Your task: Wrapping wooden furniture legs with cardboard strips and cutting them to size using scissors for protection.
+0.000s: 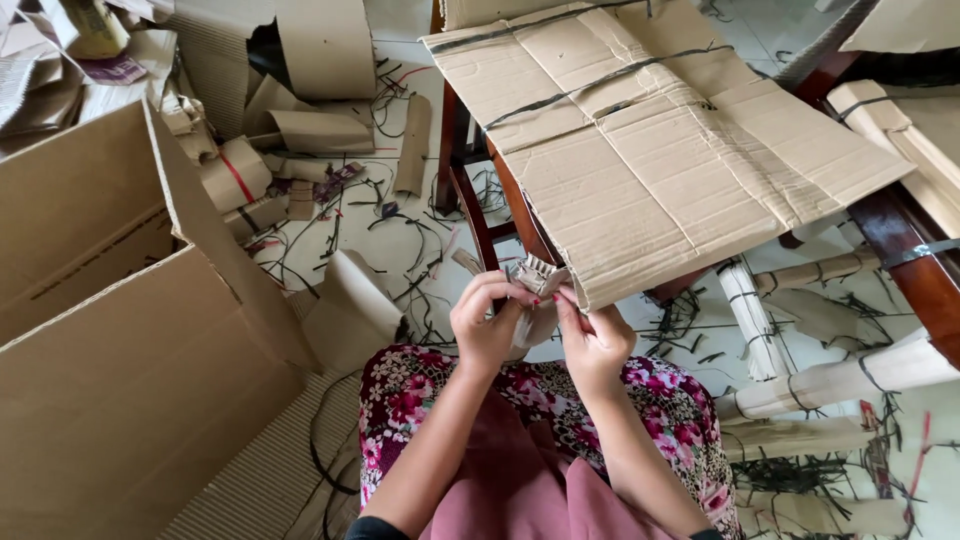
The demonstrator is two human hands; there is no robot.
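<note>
Head view: two hands, left hand (487,325) and right hand (592,338), pinch one folded cardboard piece (534,280).

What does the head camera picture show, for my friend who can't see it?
Seen from above, a seated person's left hand and right hand together pinch a small folded cardboard piece above a flowered lap. A big flattened cardboard sheet rests on a wooden chair ahead, an open cardboard box stands at the left, and rolled cardboard scraps litter the floor.

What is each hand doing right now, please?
Left hand: closed, pinching the small folded cardboard piece.
Right hand: closed, pinching the same piece from the other side.
</note>
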